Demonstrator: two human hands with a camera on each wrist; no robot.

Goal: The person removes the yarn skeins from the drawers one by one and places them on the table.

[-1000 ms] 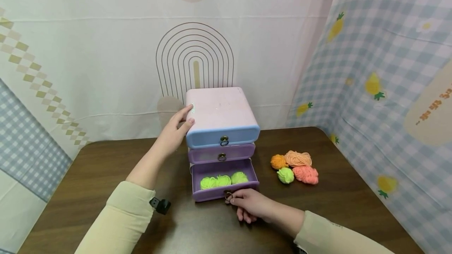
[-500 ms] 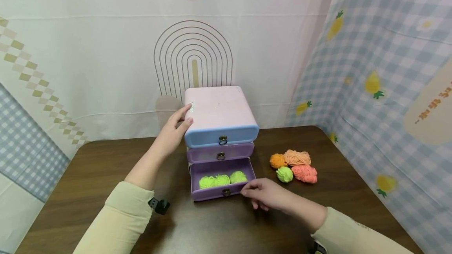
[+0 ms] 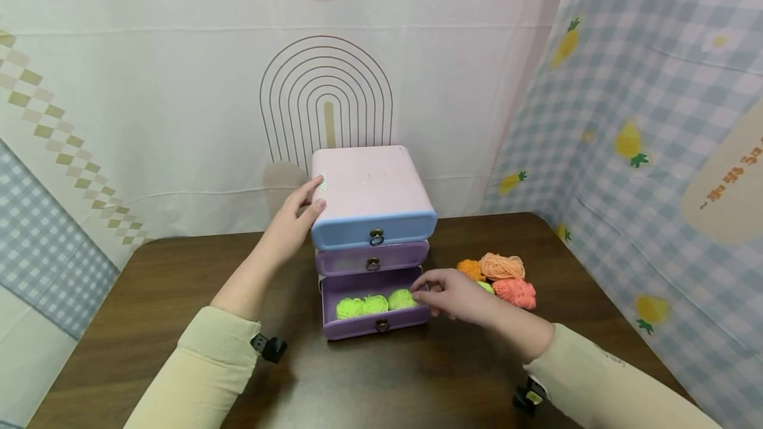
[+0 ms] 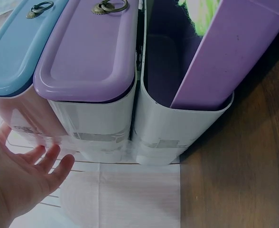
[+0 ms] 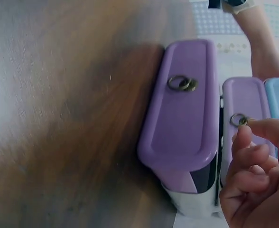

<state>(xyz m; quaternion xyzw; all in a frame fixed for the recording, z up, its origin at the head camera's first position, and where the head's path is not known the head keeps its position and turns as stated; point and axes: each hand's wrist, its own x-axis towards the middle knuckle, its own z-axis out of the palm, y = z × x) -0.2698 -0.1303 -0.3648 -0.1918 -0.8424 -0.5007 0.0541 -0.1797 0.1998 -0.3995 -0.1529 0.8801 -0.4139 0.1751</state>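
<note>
A stack of small drawers has a pink top, a blue upper drawer and a purple middle drawer, both pushed in. Its purple bottom drawer is pulled out and holds bright green yarn balls. My left hand rests against the left side of the stack, fingertips at the pink top's edge; its fingers are spread in the left wrist view. Loosely bent and holding nothing visible, the fingers of my right hand hover at the pulled-out drawer's right edge, by the rightmost green ball.
Right of the stack lie an orange yarn ball, a peach yarn bundle, a coral yarn bundle and a green ball partly behind my right hand. All sit on a dark wooden table with cloth hangings behind.
My right hand has let go of the bottom drawer's ring pull, shifted right, then risen to the drawer's right edge. The left hand stays against the stack.
</note>
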